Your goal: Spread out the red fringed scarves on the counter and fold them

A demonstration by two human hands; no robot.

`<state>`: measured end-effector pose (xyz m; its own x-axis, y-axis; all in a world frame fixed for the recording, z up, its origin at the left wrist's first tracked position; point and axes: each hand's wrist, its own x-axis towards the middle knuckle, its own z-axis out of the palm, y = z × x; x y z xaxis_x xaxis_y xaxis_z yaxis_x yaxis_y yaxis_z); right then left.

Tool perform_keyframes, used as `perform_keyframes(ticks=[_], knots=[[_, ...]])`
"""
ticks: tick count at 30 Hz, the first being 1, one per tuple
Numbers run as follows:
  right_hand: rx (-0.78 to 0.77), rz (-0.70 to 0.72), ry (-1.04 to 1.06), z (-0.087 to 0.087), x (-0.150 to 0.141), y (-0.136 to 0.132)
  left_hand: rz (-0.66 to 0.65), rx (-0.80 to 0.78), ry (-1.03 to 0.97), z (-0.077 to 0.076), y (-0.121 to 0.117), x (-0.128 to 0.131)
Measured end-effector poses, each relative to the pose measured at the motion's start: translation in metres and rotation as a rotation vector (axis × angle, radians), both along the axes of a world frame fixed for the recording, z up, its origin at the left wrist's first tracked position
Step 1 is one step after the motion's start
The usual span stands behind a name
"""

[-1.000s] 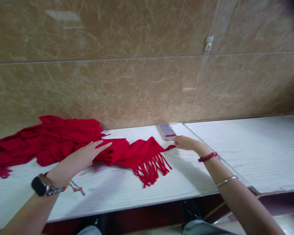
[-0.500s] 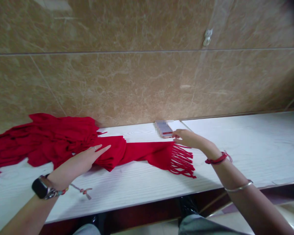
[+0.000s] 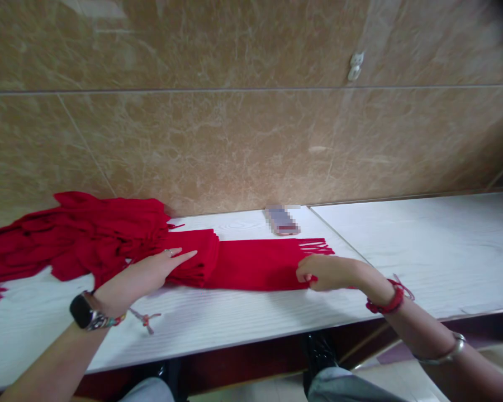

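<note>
A red fringed scarf (image 3: 255, 265) lies along the white tabletop, its left part stacked in flat folds and its right part a single smooth strip. My left hand (image 3: 151, 273) rests on the folded stack, fingers stretched out. At the scarf's right end, my right hand (image 3: 333, 272) has its fingers curled closed on the cloth near the lower corner, covering part of the fringe. Several tassels show above that hand. To the left, a heap of crumpled red cloth (image 3: 109, 226) touches the folded stack and lies partly behind my left forearm.
A phone (image 3: 283, 220), partly pixelated, lies behind the scarf by the wall. The brown marble-patterned wall (image 3: 243, 151) rises along the table's (image 3: 423, 251) back edge. A small white cat-shaped piece (image 3: 355, 66) is fixed to it. A seam crosses the tabletop on the right.
The scarf's right end has gone from bunched and slanted to flat and straight. My right hand has moved from its upper corner to its lower corner. My left hand stays on the folds.
</note>
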<state>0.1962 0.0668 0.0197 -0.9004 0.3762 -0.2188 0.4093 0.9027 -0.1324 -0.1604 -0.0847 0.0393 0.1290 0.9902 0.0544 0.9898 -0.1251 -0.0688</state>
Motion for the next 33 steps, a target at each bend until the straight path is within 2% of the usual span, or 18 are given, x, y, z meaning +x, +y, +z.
perform_keyframes(ticks=[3, 6, 9, 11, 14, 16, 19, 24, 29, 33], knots=[[-0.133, -0.041, -0.034, 0.016, 0.014, 0.0, 0.047, -0.159, 0.037, -0.005, 0.0, 0.009], [-0.105, -0.082, 0.064, 0.018, 0.01, -0.002, 0.048, -0.245, 0.059, 0.005, 0.001, 0.018], [0.097, -0.143, 0.295, 0.001, -0.011, -0.001, 0.046, -0.259, 0.073, 0.02, 0.009, 0.038], [0.192, -0.174, 0.365, -0.019, -0.028, -0.001, 0.04, -0.205, 0.088, 0.022, 0.021, 0.058], [0.238, -0.214, 0.315, -0.048, -0.047, 0.001, -0.076, -0.046, 0.11, 0.005, 0.045, 0.085], [0.278, -0.256, 0.289, -0.061, -0.05, 0.005, -0.105, -0.05, 0.097, -0.014, 0.059, 0.093], [0.358, -0.316, 0.27, -0.07, -0.044, 0.017, -0.048, -0.119, 0.073, -0.035, 0.069, 0.092], [0.443, -0.37, 0.274, -0.071, -0.028, 0.024, -0.036, -0.159, 0.05, -0.043, 0.058, 0.083], [0.41, -0.387, 0.332, -0.062, -0.031, 0.004, -0.014, -0.173, 0.057, -0.043, 0.051, 0.082], [0.365, -0.326, 0.433, -0.047, -0.046, -0.015, -0.041, -0.12, 0.084, -0.039, 0.054, 0.092]])
